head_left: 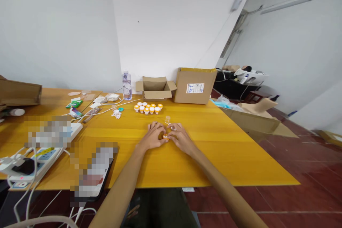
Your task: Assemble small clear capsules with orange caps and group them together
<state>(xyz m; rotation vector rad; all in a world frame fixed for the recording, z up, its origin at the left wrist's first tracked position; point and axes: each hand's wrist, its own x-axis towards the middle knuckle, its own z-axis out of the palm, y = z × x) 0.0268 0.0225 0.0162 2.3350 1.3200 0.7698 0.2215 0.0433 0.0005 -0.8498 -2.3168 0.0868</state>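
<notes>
Near the middle of the table, my left hand (153,136) curls round a small orange-and-white lid (165,136), its thumb at the near side. From the other side my right hand (184,139) pinches at the same lid with thumb and finger. A small whitish piece (172,127) shows by the right fingers; I cannot make out its kind. Just beyond the hands stands a small clear cup (167,119). Farther back, several small jars with orange and white lids (146,109) are grouped in rows.
An open cardboard box (156,94) and a closed one (195,87) stand at the back by a water bottle (127,85). White beads or small parts (116,114) lie to the left. A phone (96,171) and power strips (50,156) with cables occupy the table's left side.
</notes>
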